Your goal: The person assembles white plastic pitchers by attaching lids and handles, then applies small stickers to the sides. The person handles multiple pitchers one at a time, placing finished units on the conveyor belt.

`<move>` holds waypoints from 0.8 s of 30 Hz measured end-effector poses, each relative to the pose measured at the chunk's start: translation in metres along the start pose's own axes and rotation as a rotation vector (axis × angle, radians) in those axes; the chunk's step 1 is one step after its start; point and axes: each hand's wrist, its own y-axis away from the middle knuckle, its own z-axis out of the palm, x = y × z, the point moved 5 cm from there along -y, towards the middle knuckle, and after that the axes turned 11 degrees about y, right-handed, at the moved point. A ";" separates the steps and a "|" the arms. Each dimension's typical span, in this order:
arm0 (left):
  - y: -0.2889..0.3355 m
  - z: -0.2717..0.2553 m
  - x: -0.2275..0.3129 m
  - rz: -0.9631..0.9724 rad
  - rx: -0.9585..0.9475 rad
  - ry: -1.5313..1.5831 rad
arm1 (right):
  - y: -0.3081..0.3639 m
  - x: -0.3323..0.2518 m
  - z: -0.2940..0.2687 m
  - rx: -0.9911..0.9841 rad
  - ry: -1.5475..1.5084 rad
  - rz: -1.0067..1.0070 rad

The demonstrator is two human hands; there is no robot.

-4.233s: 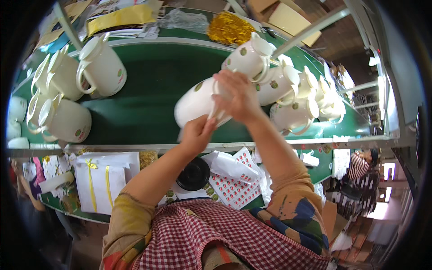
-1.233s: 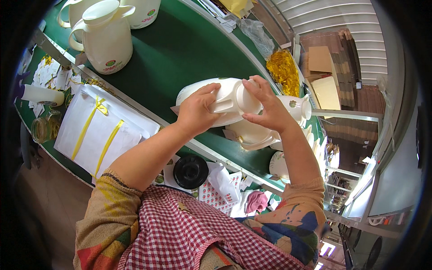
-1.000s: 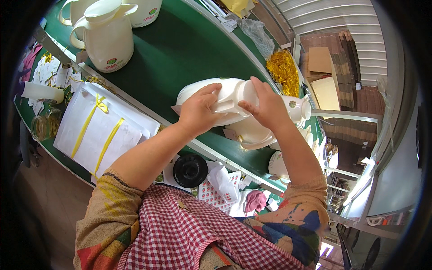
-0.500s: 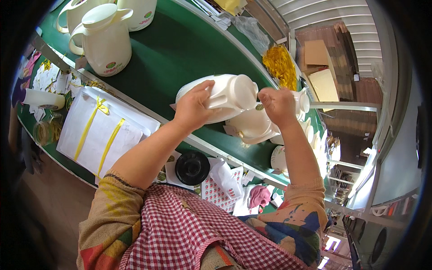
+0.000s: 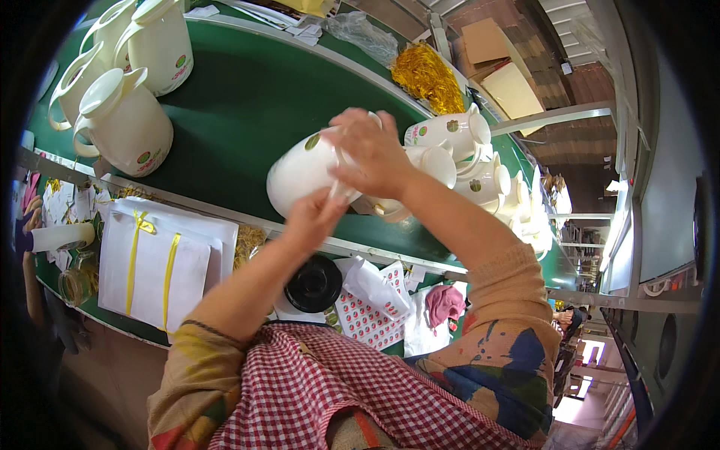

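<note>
A white jug (image 5: pixel 300 176) lies tilted over the green work surface (image 5: pixel 240 82), its base toward the lower left and its top toward the right. My left hand (image 5: pixel 319 214) is closed on its handle side. Over the jug's top my right hand (image 5: pixel 371 154) is curled, fingers wrapped round the lid end and slightly blurred; it hides the lid. Another white jug (image 5: pixel 437 163) lies just beyond my right wrist, partly covered by it.
Several white jugs (image 5: pixel 124 124) stand at the far left, and more jugs (image 5: pixel 480 184) line up on the right. Gold tinsel (image 5: pixel 427 75) and a clear plastic bag (image 5: pixel 364 37) rest at the back. Nearer me are white papers with yellow ribbon (image 5: pixel 156 262), a black round lid (image 5: pixel 313 283), sticker sheets (image 5: pixel 367 319) and pink cloth (image 5: pixel 445 304).
My right hand has moved left from beside the lid onto the jug's top. The jug has shifted left and down. The view has turned, so the far-left jugs appear lower.
</note>
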 end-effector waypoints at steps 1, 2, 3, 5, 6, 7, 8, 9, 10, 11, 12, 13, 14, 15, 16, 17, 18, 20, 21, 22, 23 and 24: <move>-0.005 -0.009 0.023 -0.015 -0.079 -0.154 | 0.007 0.007 -0.002 0.007 -0.135 -0.138; -0.007 -0.017 0.043 -0.085 -0.091 -0.153 | 0.013 0.010 -0.001 0.035 -0.152 -0.127; -0.014 -0.026 0.053 -0.137 -0.177 -0.159 | 0.015 0.012 -0.002 0.062 -0.166 -0.122; -0.018 -0.027 0.057 -0.137 -0.174 -0.115 | 0.011 0.011 0.008 0.140 -0.183 0.045; -0.020 -0.030 0.041 -0.090 -0.011 -0.245 | 0.001 0.016 0.019 0.063 -0.239 0.264; -0.014 -0.020 0.034 0.063 0.023 -0.336 | -0.011 0.017 0.023 -0.025 -0.295 0.481; -0.009 -0.008 0.032 0.215 0.035 -0.421 | -0.009 0.023 0.024 -0.120 -0.333 0.714; -0.007 -0.005 0.031 0.259 0.025 -0.483 | -0.005 0.020 0.027 -0.066 -0.130 0.602; -0.011 -0.010 0.031 0.148 -0.014 -0.324 | -0.008 0.016 0.019 -0.052 -0.140 0.335; -0.015 -0.017 0.033 0.031 -0.057 -0.163 | -0.002 0.017 0.005 -0.040 -0.148 0.075; -0.018 -0.020 0.037 -0.089 -0.105 0.002 | 0.009 0.017 -0.007 -0.035 -0.149 -0.181; -0.016 -0.023 0.057 -0.120 -0.199 -0.089 | 0.008 0.022 -0.009 0.009 -0.162 -0.225; -0.019 -0.024 0.059 -0.098 -0.191 -0.119 | 0.008 0.027 -0.004 0.008 -0.201 -0.055; -0.022 -0.022 0.059 -0.077 -0.185 -0.149 | 0.009 0.029 0.001 0.006 -0.241 0.115; -0.024 -0.025 0.058 -0.050 -0.162 -0.181 | 0.002 0.028 0.008 0.005 -0.290 0.270; -0.024 -0.023 0.055 0.043 -0.077 -0.312 | -0.003 0.031 0.016 0.005 -0.248 0.521; -0.020 -0.018 0.052 0.100 -0.061 -0.308 | -0.006 0.027 0.017 -0.005 -0.203 0.461; -0.018 -0.014 0.047 -0.029 -0.159 -0.128 | -0.003 0.031 0.010 -0.027 -0.090 0.355; -0.019 -0.024 0.050 -0.116 -0.110 -0.079 | -0.003 0.026 -0.010 0.068 -0.070 -0.001; -0.021 -0.035 0.058 -0.189 -0.201 0.029 | 0.002 0.027 -0.010 0.067 -0.103 -0.043; -0.024 -0.034 0.061 -0.158 -0.232 -0.043 | 0.008 0.028 -0.007 0.066 -0.135 -0.084; -0.026 -0.030 0.063 -0.127 -0.265 -0.115 | 0.014 0.028 -0.003 0.065 -0.167 -0.124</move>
